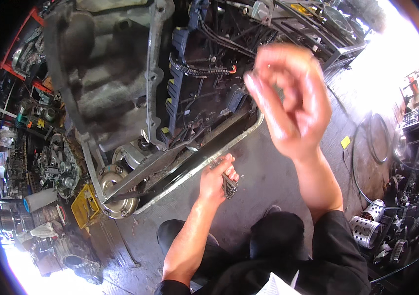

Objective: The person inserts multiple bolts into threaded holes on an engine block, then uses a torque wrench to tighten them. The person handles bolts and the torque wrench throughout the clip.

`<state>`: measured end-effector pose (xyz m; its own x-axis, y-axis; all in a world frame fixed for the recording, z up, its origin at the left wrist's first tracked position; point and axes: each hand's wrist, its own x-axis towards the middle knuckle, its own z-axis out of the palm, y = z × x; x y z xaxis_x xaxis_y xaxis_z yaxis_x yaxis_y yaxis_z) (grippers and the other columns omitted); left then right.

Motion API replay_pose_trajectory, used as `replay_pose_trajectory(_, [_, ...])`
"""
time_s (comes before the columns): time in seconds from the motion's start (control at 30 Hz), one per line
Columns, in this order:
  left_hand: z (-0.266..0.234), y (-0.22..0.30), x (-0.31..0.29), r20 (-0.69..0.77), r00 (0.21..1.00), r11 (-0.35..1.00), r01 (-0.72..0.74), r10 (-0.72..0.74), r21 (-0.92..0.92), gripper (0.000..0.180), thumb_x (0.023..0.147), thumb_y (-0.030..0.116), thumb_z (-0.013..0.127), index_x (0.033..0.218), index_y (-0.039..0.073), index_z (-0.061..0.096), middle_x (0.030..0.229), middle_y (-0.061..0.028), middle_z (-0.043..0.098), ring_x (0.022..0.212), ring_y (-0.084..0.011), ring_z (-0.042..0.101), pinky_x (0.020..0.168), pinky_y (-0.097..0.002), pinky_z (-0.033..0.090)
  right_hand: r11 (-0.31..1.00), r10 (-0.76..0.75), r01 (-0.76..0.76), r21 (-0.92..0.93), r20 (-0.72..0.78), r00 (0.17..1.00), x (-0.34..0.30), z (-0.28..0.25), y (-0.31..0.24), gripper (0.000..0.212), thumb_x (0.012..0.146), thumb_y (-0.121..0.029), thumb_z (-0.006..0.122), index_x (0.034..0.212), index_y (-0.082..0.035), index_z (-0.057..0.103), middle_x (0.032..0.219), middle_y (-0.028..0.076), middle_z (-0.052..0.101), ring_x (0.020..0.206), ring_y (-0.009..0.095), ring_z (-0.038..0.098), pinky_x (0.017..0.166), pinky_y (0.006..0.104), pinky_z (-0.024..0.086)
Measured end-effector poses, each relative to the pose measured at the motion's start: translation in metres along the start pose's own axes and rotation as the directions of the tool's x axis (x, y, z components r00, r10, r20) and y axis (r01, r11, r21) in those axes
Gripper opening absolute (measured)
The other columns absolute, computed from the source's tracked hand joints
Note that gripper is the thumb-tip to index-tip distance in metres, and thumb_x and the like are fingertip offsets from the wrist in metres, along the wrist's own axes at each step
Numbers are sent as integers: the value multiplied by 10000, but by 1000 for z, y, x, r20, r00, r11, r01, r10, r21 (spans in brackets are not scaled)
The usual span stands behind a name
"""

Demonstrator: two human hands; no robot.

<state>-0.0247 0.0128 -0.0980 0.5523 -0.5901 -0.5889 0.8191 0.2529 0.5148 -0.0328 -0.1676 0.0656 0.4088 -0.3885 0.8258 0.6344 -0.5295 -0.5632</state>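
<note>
A bunch of dark metal bolts (229, 187) sticks out of my left hand (213, 180), whose fingers are wrapped round them below the metal frame's near rail. My right hand (290, 96) is raised to the right of the machine, somewhat blurred. Its fingers curl loosely with a gap to the thumb, and I see nothing held in it. Left of it stands a large grey cast-metal housing (113, 64) with a flanged edge. Black wiring with a braided cable (202, 72) and a blue-black plastic rail (174, 88) runs along the housing's right side.
A metal frame (209, 164) surrounds the machine's lower edge. A round metal part (117, 189) and a yellow crate (85, 206) are at the left. Gears and perforated drums (365, 231) lie on the right, near a black hose (354, 182). A yellow scrap (345, 142) lies on the floor.
</note>
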Motion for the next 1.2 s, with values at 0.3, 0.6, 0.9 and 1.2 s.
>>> replay_pose_trajectory(0.3, [-1, -17, 31, 216, 976, 998, -15, 29, -68, 263, 1079, 333, 577, 1025, 76, 579, 693, 34, 424, 625, -97, 409, 639, -289, 384, 282, 924, -951, -128, 305, 232, -191, -76, 14, 401, 976, -169, 751, 1267, 39, 571, 1062, 130, 687, 879, 162, 711, 673, 301, 586])
replay_pose_trajectory(0.6, [54, -114, 66, 392, 914, 991, 128, -107, -26, 175, 1012, 140, 687, 1116, 31, 599, 810, -39, 592, 764, -163, 585, 730, -301, 509, 216, 975, -600, 770, -140, 172, -280, -84, 7, 399, 1096, -333, 538, 1336, -16, 583, 1254, 51, 623, 1198, 151, 575, 1052, 350, 436])
replay_pose_trajectory(0.9, [95, -179, 68, 426, 898, 994, 101, -111, 47, 429, 945, -55, 670, 1325, 38, 492, 1090, -85, 674, 992, -163, 656, 907, -299, 536, 387, 884, -618, 685, -466, 37, -262, -122, 6, 380, 1113, -294, 445, 1340, -20, 581, 1272, 104, 643, 1165, 200, 624, 1035, 327, 472])
replay_pose_trajectory(1.2, [79, -173, 95, 524, 798, 914, 396, -296, -86, 289, 1014, 27, 566, 1302, 20, 548, 1227, -162, 689, 1157, -278, 671, 1021, -406, 553, 544, 805, -743, 390, -492, 331, -277, -125, 1, 527, 1118, -242, 476, 1564, 13, 358, 1513, 138, 489, 1411, 206, 460, 1178, 350, 359])
